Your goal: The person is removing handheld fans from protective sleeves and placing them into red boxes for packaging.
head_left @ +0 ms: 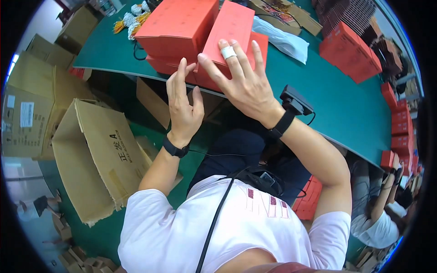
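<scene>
On the green tabletop [337, 105], near its edge, a long red cardboard box [233, 23] lies under the right hand [249, 91], fingers spread, unclamped; the left hand [185, 113] is open too. An uneven push could slide the box off.

Printed in black on cardboard, in dark red on cloth.
Marked with large black characters, a capital letter and a smaller line of lettering on the open carton [107, 150], left of the frame; with a white label [27, 114], too fine to read, on the brown carton [27, 142] at far left; with outlined letters, unclear, on the shirt [255, 227], lower middle.
</scene>
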### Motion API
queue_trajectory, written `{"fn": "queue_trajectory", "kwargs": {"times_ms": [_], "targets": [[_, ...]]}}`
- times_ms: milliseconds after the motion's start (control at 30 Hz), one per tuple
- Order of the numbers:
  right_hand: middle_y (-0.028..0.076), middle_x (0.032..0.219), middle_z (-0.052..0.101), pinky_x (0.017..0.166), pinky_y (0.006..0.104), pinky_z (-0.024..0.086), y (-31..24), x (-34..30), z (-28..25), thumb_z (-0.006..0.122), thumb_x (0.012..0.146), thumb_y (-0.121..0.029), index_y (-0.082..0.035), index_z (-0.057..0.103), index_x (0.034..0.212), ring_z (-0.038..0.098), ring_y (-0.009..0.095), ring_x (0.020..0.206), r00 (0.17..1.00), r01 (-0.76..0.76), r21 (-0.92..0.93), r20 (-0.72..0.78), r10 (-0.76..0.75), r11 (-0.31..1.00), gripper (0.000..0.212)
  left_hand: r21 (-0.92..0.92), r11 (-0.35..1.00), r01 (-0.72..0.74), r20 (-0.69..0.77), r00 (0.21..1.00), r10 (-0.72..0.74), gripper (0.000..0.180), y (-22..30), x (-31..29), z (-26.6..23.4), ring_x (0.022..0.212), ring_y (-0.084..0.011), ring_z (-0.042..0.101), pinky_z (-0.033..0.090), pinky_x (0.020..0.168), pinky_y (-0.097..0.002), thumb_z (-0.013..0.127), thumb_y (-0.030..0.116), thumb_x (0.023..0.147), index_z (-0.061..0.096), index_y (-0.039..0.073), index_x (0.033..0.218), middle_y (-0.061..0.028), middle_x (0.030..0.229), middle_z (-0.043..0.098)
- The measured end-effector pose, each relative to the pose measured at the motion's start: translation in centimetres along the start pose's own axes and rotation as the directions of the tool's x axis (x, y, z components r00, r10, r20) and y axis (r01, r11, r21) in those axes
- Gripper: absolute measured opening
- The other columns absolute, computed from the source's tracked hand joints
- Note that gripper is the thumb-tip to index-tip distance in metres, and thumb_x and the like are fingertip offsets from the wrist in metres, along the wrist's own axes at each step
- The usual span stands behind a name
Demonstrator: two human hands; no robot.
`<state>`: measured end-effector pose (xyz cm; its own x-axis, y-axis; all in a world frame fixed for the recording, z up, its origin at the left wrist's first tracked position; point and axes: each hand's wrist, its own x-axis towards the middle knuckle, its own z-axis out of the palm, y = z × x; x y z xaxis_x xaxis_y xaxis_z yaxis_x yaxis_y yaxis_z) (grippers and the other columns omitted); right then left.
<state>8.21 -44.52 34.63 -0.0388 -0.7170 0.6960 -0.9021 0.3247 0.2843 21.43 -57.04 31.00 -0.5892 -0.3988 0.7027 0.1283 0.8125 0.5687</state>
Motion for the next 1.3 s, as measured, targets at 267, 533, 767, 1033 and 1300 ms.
{"fn": "queue_trajectory", "kwargs": {"times_ms": [267, 533, 767, 1033, 1300], "targets": [[0.015, 0.137, 0.056, 0.098, 0.0438, 0.054, 6.0, -2.4, -6.6, 0.080, 0.081, -0.012, 0.001, 0.034, 0.155, 0.059, 0.028, 0.123, 0.768, -0.239, 0.586, -0.375, 0.520, 0.774, 0.088, -0.068, 0.963, -0.261, -0.058, 0.965, 0.258, 0.110, 6.9, 1.4, 4.0, 0.148, -0.0489, 0.026, 0.019, 0.121, -0.0572, 0.083, 0.016, 0.075, 0.016, -0.002, 0.160, -0.0281, 0.160, 0.028], [0.011, 0.127, 0.068, 0.094, 0.0375, 0.055, 8.4, -15.2, -15.8, 0.046, 0.100, -0.065, -0.006, 0.049, 0.142, 0.067, 0.021, 0.114, 0.067, -0.136, 0.749, 0.660, 0.748, -0.648, 0.073, -0.048, 0.742, -0.669, 0.353, 0.684, 0.639, 0.115, 17.3, 4.7, 14.3, 0.136, -0.0409, 0.039, 0.013, 0.112, -0.0797, 0.090, 0.049, 0.058, 0.037, 0.027, 0.158, -0.0186, 0.139, 0.045], [0.013, 0.101, 0.075, 0.075, 0.0264, 0.057, 9.2, -26.3, -20.8, 0.061, 0.101, -0.043, 0.002, 0.042, 0.150, 0.073, 0.016, 0.083, -0.116, -0.781, 0.437, 0.600, 0.791, -0.446, 0.069, -0.318, 0.593, -0.740, 0.737, 0.200, 0.645, 0.105, 17.8, 5.3, 26.8, 0.125, -0.0388, 0.053, 0.041, 0.104, -0.0570, 0.087, 0.044, 0.067, 0.038, 0.014, 0.155, -0.0199, 0.132, 0.057], [0.015, 0.123, 0.067, 0.082, 0.0259, 0.057, 7.4, -30.7, -20.5, 0.068, 0.099, -0.020, 0.006, 0.047, 0.147, 0.070, 0.015, 0.098, -0.100, -0.591, 0.701, 0.427, 0.899, -0.399, 0.058, -0.477, 0.694, -0.539, 0.810, 0.037, 0.586, 0.096, 21.2, 6.7, 27.7, 0.122, -0.0361, 0.058, 0.046, 0.104, -0.0445, 0.087, 0.051, 0.066, 0.049, 0.005, 0.142, -0.0181, 0.130, 0.061], [0.015, 0.120, 0.068, 0.098, 0.0291, 0.052, 6.9, -24.7, -20.3, 0.078, 0.090, -0.016, 0.009, 0.057, 0.138, 0.066, 0.014, 0.109, 0.072, -0.623, 0.744, 0.361, 0.930, -0.241, 0.058, -0.567, 0.677, -0.469, 0.617, 0.302, 0.727, 0.081, 23.2, 3.8, 19.2, 0.111, -0.0331, 0.058, 0.044, 0.098, -0.0426, 0.090, 0.030, 0.063, 0.055, 0.008, 0.133, -0.0118, 0.121, 0.062]]}}
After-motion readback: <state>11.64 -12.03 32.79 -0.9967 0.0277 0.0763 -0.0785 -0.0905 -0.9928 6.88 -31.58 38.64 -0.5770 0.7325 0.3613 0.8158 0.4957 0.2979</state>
